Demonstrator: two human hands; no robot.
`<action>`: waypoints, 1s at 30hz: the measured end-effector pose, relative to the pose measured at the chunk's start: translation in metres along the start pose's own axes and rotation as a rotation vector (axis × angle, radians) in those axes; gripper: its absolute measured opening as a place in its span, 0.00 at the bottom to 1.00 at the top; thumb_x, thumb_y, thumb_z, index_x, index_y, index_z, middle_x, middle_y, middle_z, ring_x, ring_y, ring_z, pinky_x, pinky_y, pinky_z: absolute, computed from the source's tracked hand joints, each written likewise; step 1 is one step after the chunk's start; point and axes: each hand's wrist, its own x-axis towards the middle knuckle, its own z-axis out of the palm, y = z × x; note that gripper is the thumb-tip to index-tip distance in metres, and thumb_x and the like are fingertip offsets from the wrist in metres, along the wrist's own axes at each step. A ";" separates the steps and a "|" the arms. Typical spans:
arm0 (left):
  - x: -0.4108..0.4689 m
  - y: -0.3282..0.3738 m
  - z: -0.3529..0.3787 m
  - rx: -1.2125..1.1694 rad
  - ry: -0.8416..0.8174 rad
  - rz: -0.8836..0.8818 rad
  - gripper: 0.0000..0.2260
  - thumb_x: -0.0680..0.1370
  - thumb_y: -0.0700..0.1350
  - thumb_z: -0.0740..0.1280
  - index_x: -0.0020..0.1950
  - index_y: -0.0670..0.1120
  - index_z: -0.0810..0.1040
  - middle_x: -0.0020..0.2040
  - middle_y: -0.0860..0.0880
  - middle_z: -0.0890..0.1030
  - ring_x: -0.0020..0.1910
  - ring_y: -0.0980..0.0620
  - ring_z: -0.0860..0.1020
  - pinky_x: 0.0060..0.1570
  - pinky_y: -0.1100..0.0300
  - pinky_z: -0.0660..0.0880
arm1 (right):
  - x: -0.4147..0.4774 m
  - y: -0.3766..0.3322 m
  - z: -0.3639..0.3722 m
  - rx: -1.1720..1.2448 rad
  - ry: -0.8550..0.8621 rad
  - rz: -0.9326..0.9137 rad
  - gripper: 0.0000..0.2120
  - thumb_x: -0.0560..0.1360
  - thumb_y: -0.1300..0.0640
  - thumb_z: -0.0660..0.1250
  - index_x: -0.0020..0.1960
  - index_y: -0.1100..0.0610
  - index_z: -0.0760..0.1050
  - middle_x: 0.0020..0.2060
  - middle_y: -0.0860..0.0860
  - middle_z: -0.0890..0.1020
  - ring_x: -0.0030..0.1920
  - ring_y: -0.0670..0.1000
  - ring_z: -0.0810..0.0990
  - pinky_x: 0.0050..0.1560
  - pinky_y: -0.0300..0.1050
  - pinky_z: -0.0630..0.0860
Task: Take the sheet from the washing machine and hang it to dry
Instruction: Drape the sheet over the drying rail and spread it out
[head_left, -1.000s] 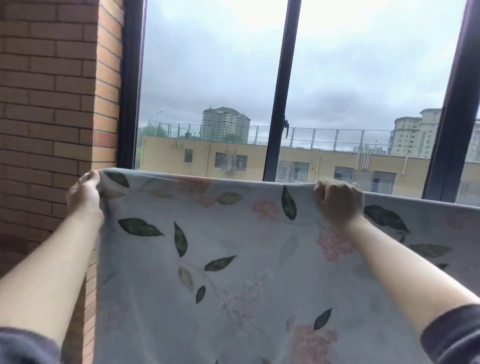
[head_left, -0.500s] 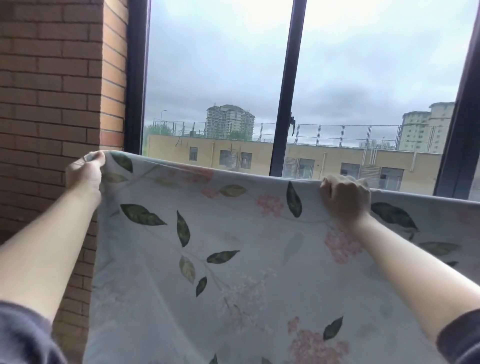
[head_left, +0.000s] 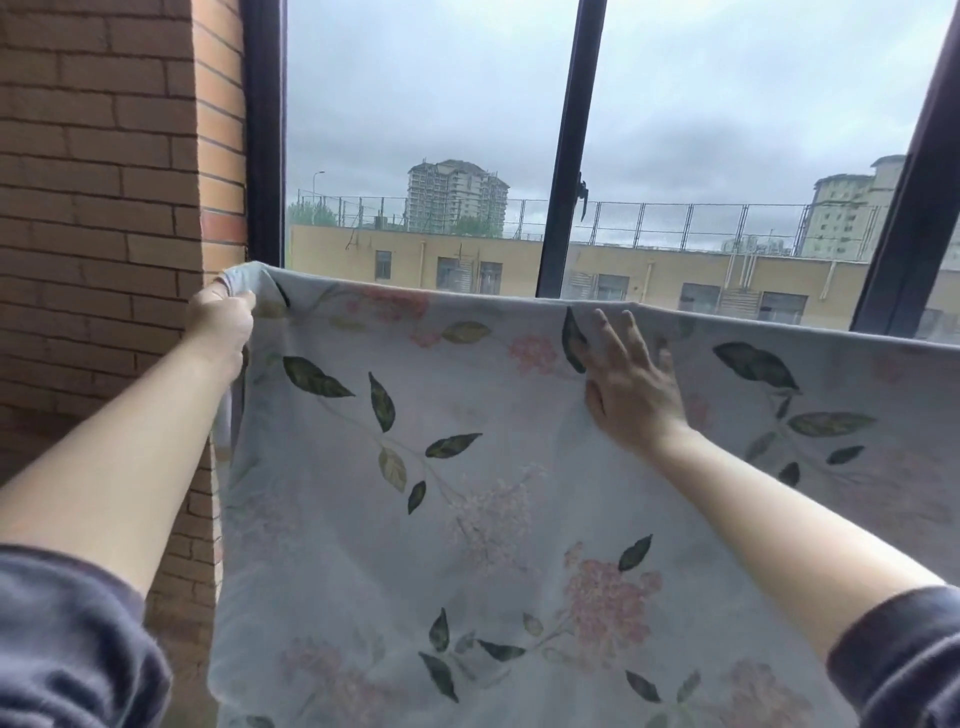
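Note:
A pale grey-blue sheet (head_left: 467, 467) printed with dark leaves and pink flowers hangs spread out in front of the window, its top edge running level from left to right. My left hand (head_left: 221, 322) grips the sheet's top left corner, bunching the cloth between fingers and thumb. My right hand (head_left: 628, 379) lies flat on the front of the sheet just below the top edge, fingers straight and spread. Whatever carries the sheet's top edge is hidden behind the cloth.
A brick wall (head_left: 104, 208) stands close on the left, next to my left hand. Behind the sheet is a large window with dark frames (head_left: 569, 156), a handle on the middle post, and buildings outside.
My right hand let go of the top edge and now lies flat on the cloth with fingers spread. My left hand kept its hold on the corner and rose slightly.

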 end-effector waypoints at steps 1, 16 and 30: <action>-0.005 -0.002 -0.002 0.075 -0.006 0.002 0.14 0.79 0.38 0.59 0.62 0.43 0.76 0.54 0.48 0.77 0.47 0.53 0.74 0.50 0.61 0.72 | -0.007 -0.003 -0.002 -0.005 -0.067 -0.024 0.27 0.78 0.52 0.55 0.76 0.46 0.55 0.78 0.49 0.47 0.77 0.58 0.44 0.72 0.68 0.46; -0.160 -0.039 -0.057 0.394 -0.147 -0.100 0.18 0.77 0.42 0.60 0.66 0.47 0.75 0.53 0.47 0.78 0.48 0.50 0.75 0.45 0.59 0.69 | -0.186 -0.039 -0.033 0.089 -0.630 -0.129 0.27 0.79 0.53 0.55 0.76 0.46 0.52 0.77 0.50 0.51 0.77 0.54 0.49 0.73 0.56 0.53; -0.246 -0.094 -0.060 0.403 -0.211 -0.426 0.11 0.73 0.48 0.63 0.52 0.44 0.78 0.46 0.42 0.80 0.44 0.41 0.79 0.52 0.47 0.77 | -0.250 -0.042 -0.037 0.163 -0.651 -0.084 0.27 0.79 0.52 0.54 0.77 0.46 0.50 0.77 0.51 0.51 0.76 0.55 0.50 0.71 0.57 0.59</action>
